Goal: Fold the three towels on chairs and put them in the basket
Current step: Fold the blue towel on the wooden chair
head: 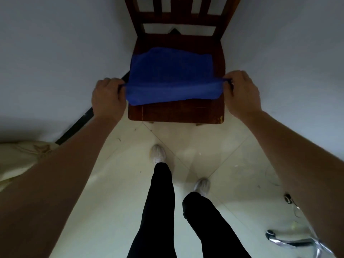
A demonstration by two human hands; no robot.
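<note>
Over at the left, a pale cloth-covered thing [20,161] sits on the floor, too cropped to identify. Next, the left hand [108,97] is closed on the near left corner of the blue towel [172,75], knuckles up, arm stretched forward. The towel lies spread on the wooden chair [176,113] seat, its near edge lifted and pulled taut, probably so it can be carried over for a clean fold. Opposite, the right hand [241,93] pinches the near right corner the same way, arm extended. No basket is in view.
</note>
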